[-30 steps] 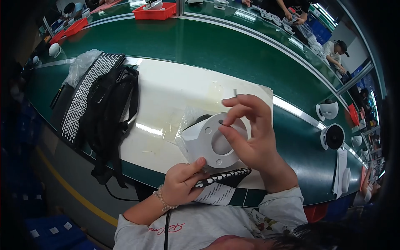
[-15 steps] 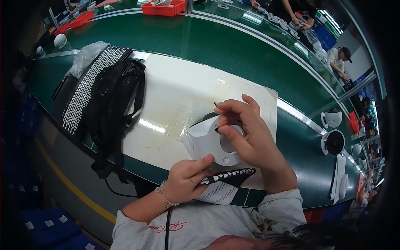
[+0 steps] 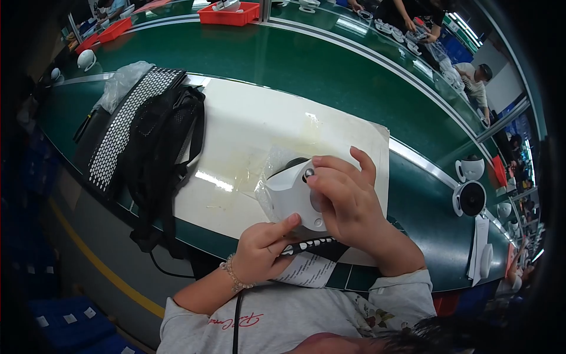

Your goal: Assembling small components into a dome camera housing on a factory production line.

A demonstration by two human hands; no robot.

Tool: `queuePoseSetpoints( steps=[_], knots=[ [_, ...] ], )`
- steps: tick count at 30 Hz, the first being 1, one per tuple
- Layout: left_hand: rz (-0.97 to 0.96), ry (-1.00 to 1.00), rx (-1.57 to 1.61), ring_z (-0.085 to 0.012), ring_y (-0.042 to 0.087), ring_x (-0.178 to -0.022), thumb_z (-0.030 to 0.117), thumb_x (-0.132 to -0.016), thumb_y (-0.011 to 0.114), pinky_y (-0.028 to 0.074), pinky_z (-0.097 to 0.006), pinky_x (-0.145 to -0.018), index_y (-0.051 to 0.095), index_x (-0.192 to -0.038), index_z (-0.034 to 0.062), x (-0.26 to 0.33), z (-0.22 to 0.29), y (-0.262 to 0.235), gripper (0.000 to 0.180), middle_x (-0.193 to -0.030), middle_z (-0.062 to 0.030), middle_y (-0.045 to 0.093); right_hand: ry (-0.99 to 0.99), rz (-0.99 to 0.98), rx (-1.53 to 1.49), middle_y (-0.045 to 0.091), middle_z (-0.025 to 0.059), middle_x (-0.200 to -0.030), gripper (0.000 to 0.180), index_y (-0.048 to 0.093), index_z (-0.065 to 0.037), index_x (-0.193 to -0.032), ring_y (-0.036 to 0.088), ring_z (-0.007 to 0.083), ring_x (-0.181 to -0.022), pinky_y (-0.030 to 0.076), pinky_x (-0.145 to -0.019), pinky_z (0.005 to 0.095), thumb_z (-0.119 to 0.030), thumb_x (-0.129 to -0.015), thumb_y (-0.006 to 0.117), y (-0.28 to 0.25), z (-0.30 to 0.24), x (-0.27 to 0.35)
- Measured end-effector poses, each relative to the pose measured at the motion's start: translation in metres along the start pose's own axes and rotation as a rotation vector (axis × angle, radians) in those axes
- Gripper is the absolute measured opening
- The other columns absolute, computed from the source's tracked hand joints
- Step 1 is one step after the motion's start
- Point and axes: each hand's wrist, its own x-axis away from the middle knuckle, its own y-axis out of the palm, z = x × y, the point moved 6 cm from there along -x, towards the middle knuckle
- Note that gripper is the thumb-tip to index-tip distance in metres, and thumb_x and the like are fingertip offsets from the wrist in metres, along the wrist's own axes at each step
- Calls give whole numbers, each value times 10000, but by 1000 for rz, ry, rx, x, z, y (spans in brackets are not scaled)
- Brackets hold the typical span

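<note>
A white rounded plastic device [image 3: 289, 197] with a dark round part at its far side rests tilted above the white board, clear plastic film [image 3: 265, 183] beside it. My left hand [image 3: 262, 251] grips its near edge, thumb pressed on the white shell. At the device's upper right, my right hand [image 3: 351, 203] curls over it, thumb and index finger closing at a small shiny black round part [image 3: 308, 174]. Whether that part is fixed in the shell, I cannot tell. Under the device lies a black strip with white dots [image 3: 309, 245], next to a printed paper sheet [image 3: 306, 270].
The white board [image 3: 236, 112] lies on the green table. A black mesh bag [image 3: 162, 130] and a white-dotted black panel [image 3: 127, 124] sit left. Similar white devices [image 3: 470, 199] stand right. Beyond, a red bin [image 3: 230, 13] and co-workers [image 3: 471, 82] are visible.
My right hand has come down slightly; its thumb and index finger have closed in on the shell, where the shiny black part now shows. My left hand keeps its hold.
</note>
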Motion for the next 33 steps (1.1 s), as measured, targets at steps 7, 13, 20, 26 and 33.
queuePoseSetpoints(
  steps=[7,13,20,26,33],
  knots=[
    [85,-56,26,-213,582,-649,19,-511,620,471,-305,-574,613,-745,-8,1,0,-2,235,-1217,-133,489,248,-49,-230,459,135,-1186,257,506,-97,-971,278,332,-1248,135,-1014,464,-62,-740,613,-12,5,19],
    [89,-64,34,-221,594,-675,6,-511,620,474,-306,-583,588,-724,-16,-1,0,-2,216,-1216,-141,489,392,-132,-434,225,183,-1385,113,561,-69,-777,36,370,-1320,59,-1036,465,-168,-785,614,-6,10,34],
    [120,-78,9,-221,594,-671,2,-519,633,467,-304,-573,579,-720,-20,0,-2,-2,210,-1187,-138,514,428,-224,-440,197,168,-1407,66,559,-60,-791,26,351,-1326,156,-1020,420,-120,-808,579,9,8,39],
    [129,-80,-3,-215,590,-658,-1,-528,649,460,-305,-573,574,-720,-16,-2,0,-2,206,-1185,-128,516,278,-193,-260,298,158,-1364,155,610,-86,-840,122,348,-1310,195,-994,432,-236,-823,573,-1,6,43],
    [146,-79,-8,-215,589,-664,-7,-524,639,460,-306,-578,581,-720,-9,0,-2,0,204,-1188,-124,515,64,-26,123,479,63,-1217,259,659,-157,-933,322,334,-1207,198,-969,451,-316,-730,648,-5,-21,58]
  ],
)
